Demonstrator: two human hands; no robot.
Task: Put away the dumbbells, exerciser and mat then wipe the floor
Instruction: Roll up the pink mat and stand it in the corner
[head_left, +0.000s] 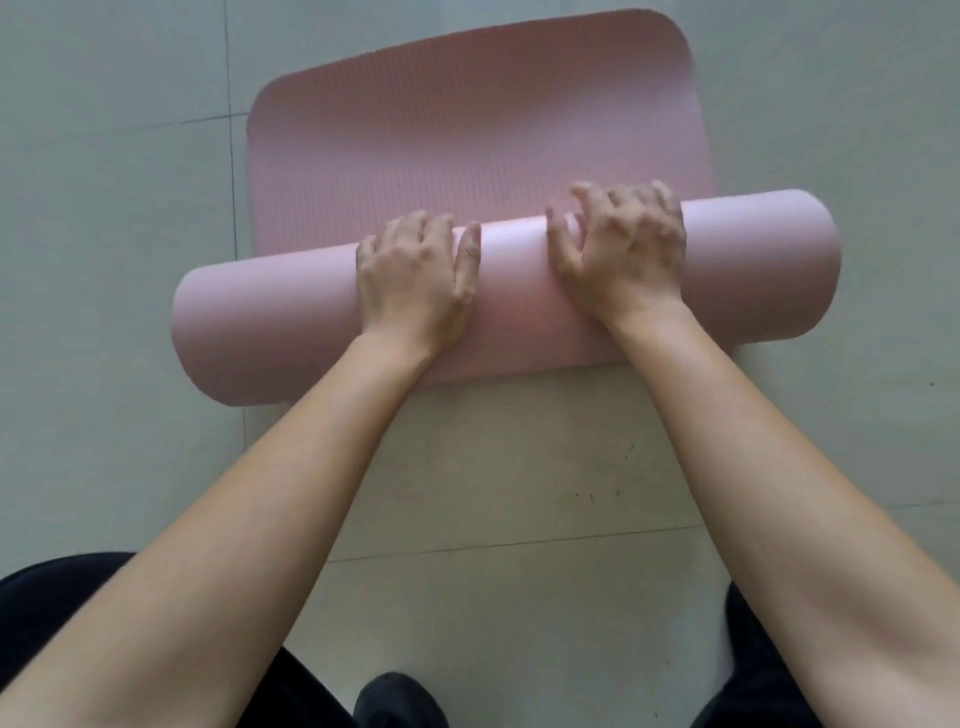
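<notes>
While both hands press on roll, mat (478, 150) lies flat ahead; roll runs left-right. Left hand (415, 278), right hand (621, 254): fingers spread, side by side.

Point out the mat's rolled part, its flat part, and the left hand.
rolled part of the mat (291, 317): head view, bare outer surface left of the hands.
flat part of the mat (467, 130): head view, ribbed top surface.
left hand (415, 275): head view, back of hand.
</notes>
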